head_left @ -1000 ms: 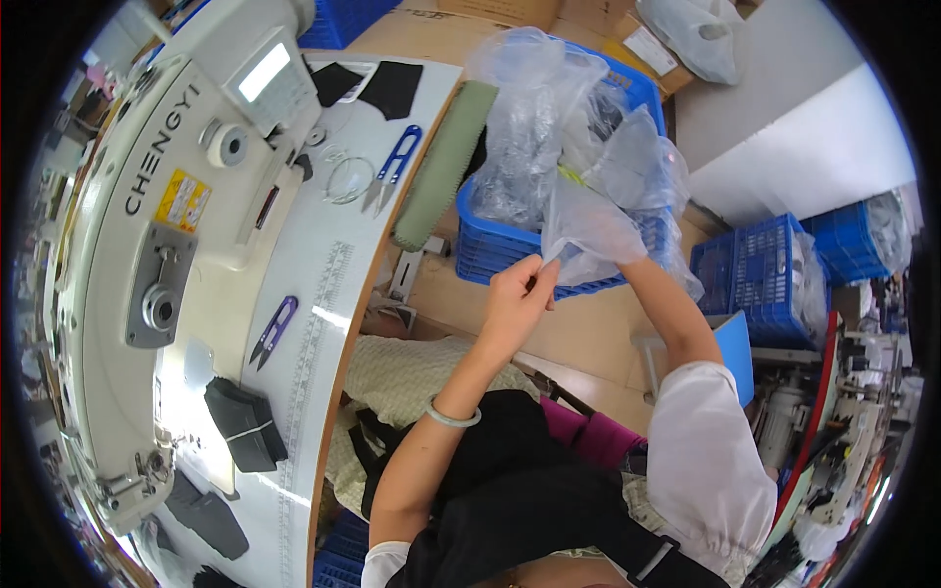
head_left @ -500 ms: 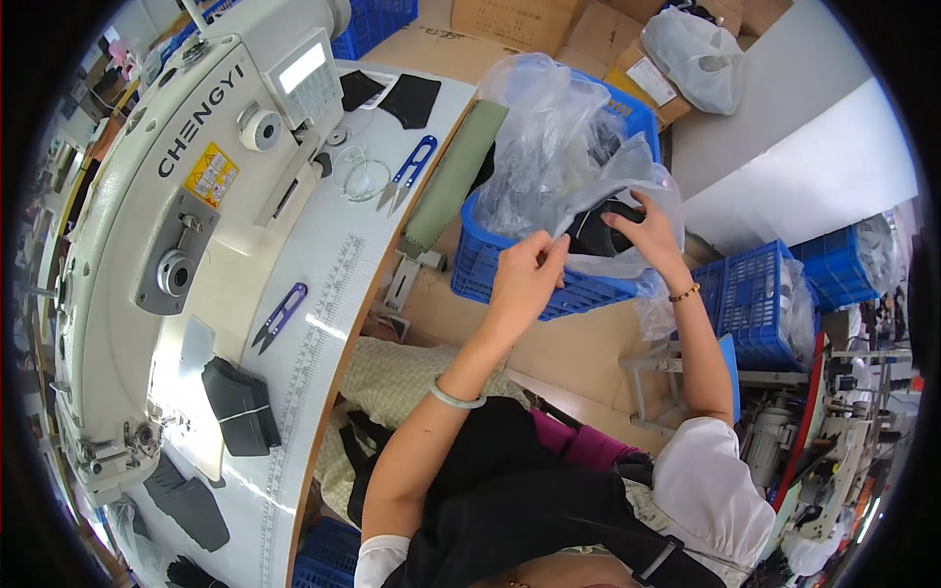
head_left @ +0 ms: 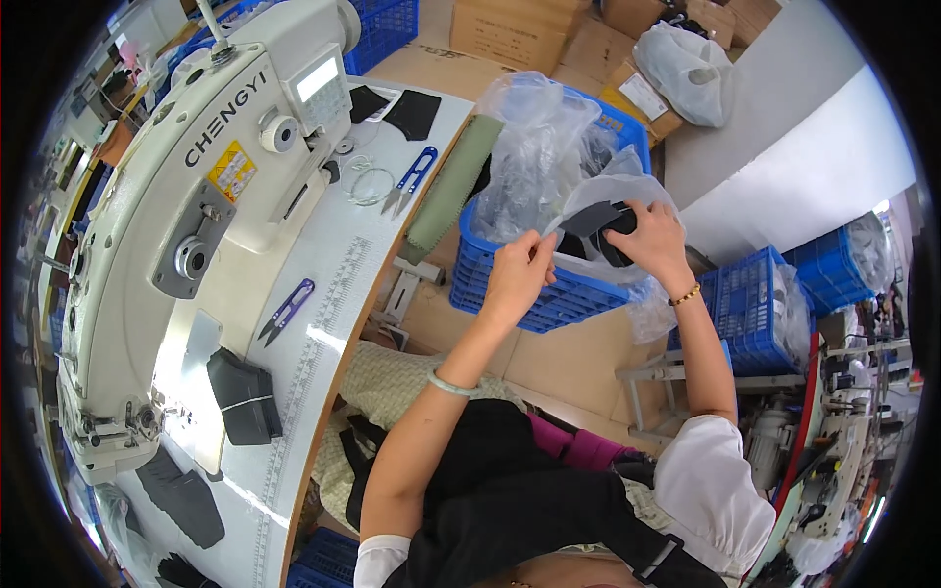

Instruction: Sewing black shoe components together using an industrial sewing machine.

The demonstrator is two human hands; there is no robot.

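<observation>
Over a blue plastic basket (head_left: pixel 524 302), my left hand (head_left: pixel 518 276) pinches the edge of a clear plastic bag (head_left: pixel 642 180) between thumb and fingers. Inside the bag's mouth lie black fabric pieces (head_left: pixel 591 218), one flat dark piece standing out at the top. My right hand (head_left: pixel 651 241) reaches in from the right, its fingers closed around the black pieces; the fingertips are partly hidden among them. More crumpled clear plastic (head_left: pixel 529 157) fills the basket's left side.
Left of the basket stands a sewing machine (head_left: pixel 211 167) on a white table (head_left: pixel 338 304). Blue thread snips (head_left: pixel 412 178), purple snips (head_left: pixel 286 312) and a tied dark fabric stack (head_left: pixel 244 397) lie there. A green fabric roll (head_left: pixel 451 186) lines the table's edge. More blue crates (head_left: pixel 750 309) stand at right.
A flat dark piece now rises out of the bag's mouth, where a rounded black bundle showed before. My right hand has shifted slightly down and curled further over the pieces. The view has shifted slightly.
</observation>
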